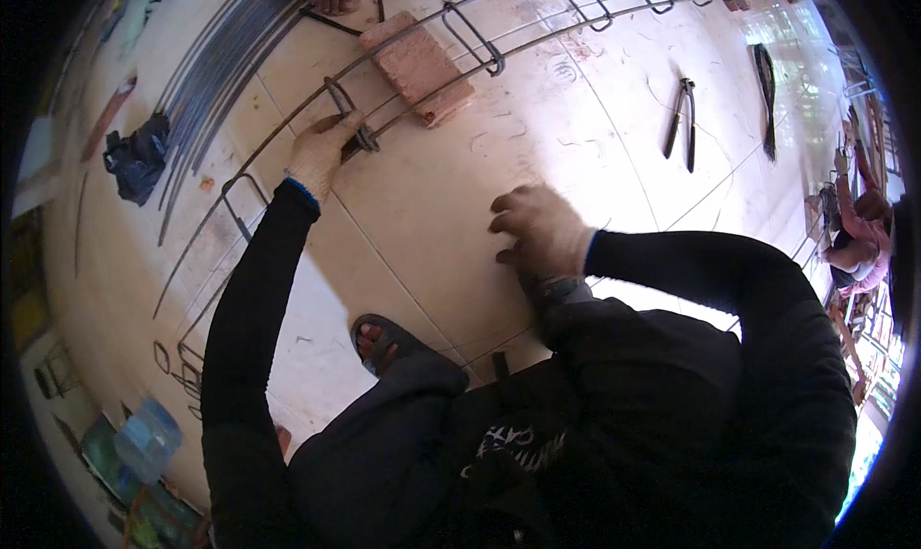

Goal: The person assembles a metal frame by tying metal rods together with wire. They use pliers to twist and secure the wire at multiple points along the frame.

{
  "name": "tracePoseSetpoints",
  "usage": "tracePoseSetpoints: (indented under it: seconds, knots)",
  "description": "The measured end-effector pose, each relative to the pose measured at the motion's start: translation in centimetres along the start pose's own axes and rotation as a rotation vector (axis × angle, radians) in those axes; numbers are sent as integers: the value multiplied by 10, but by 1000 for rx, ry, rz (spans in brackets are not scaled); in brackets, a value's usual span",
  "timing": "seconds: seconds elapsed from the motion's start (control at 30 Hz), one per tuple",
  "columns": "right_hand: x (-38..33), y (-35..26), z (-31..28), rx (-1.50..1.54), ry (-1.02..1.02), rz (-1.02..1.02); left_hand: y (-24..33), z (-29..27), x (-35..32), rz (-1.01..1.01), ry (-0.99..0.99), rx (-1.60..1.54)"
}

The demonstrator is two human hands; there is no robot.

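A long rebar cage [523,43] of thin steel bars with bent rectangular stirrups runs from the left up across the far side. My left hand [321,154], in a pale knitted glove, is closed around a stirrup [338,96] where it meets the bars. A reddish brick [413,65] lies under the cage, just right of that hand. My right hand [545,228], gloved too, hovers by my right knee, apart from the cage. Its fingers are bent but spread, with nothing visible between them. Pincers [684,127] with dark handles lie on the tiles to the right.
A bundle of long steel rods [225,70] lies at the far left, near a crumpled black plastic bag [139,159]. A bunch of dark tie wire [765,98] rests beyond the pincers. Loose stirrups [187,372] lie at the left. A person in pink [868,247] is at the far right.
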State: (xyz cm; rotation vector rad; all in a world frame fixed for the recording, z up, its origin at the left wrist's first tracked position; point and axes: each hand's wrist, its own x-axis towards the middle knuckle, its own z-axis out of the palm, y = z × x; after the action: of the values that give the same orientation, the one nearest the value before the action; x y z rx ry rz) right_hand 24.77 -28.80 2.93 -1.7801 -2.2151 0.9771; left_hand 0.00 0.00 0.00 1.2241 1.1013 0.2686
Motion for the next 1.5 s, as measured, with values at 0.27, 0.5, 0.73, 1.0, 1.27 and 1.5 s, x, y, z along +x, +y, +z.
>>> tracePoseSetpoints:
  seconds: [0.27, 0.5, 0.73, 1.0, 1.27, 1.5]
  knots:
    - [42, 37, 3, 66, 115, 409, -3, 13, -4, 229, 230, 203]
    - [32, 58, -42, 1027, 249, 725, -18, 53, -98, 631, 178, 404]
    - [21, 75, -64, 939, 374, 776, -8, 65, -144, -88, -585, 405]
    - [14, 105, -61, 1068, 567, 870, -30, 40, -134, -307, -483, 121]
    - [5, 88, -52, 951, 627, 763, -19, 54, -135, -247, -345, 322]
    - [-42, 49, -23, 254, 432, 606, -51, 29, -133, -162, -276, 353]
